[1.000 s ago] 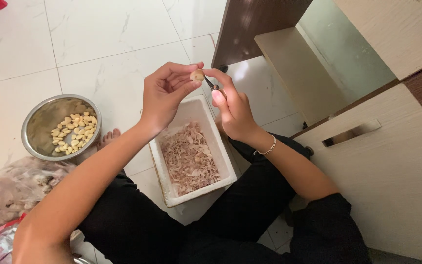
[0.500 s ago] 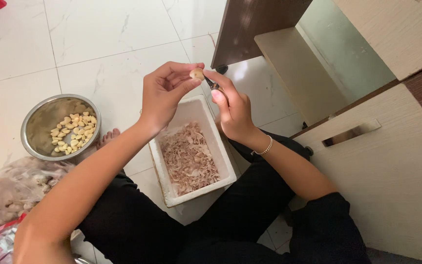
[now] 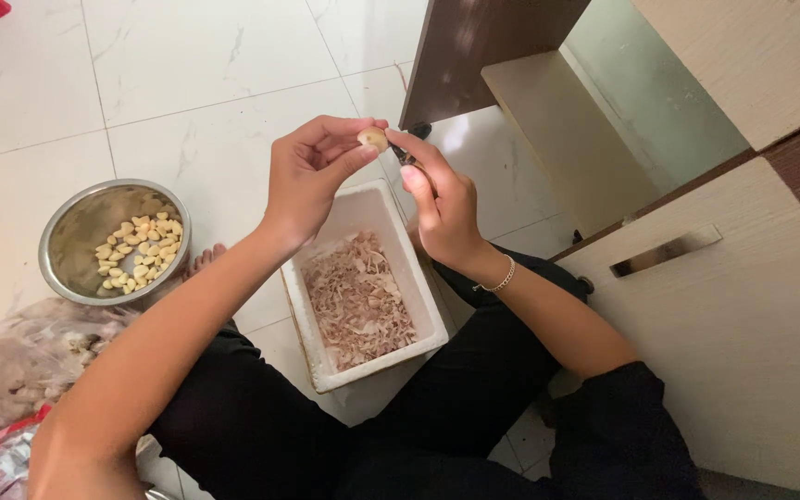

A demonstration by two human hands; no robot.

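The person sits cross-legged on a white tiled floor (image 3: 187, 83), both hands raised above a white rectangular tub (image 3: 363, 208). The left hand (image 3: 312, 176) pinches a pale garlic clove (image 3: 372, 139) between thumb and fingertips, closed around it. The right hand (image 3: 446, 208), at about 3 o'clock from the left hand and touching the clove from that side, is closed on a small dark-handled knife (image 3: 403, 153), its tip right against the clove; a thin bracelet (image 3: 500, 278) circles that wrist. The clove hangs over the tub's far rim, at 12 o'clock from the heap of papery garlic skins (image 3: 356, 301) lying inside. At 9 o'clock from the tub, well apart, a round steel bowl (image 3: 76, 231) holds a scatter of peeled cloves (image 3: 139, 252). At about 7 o'clock, near the person's left elbow, lies a clear plastic bag (image 3: 25, 356) of unpeeled garlic. A pale wooden cabinet (image 3: 743, 324) with a metal handle (image 3: 664, 252) stands at 3 o'clock.
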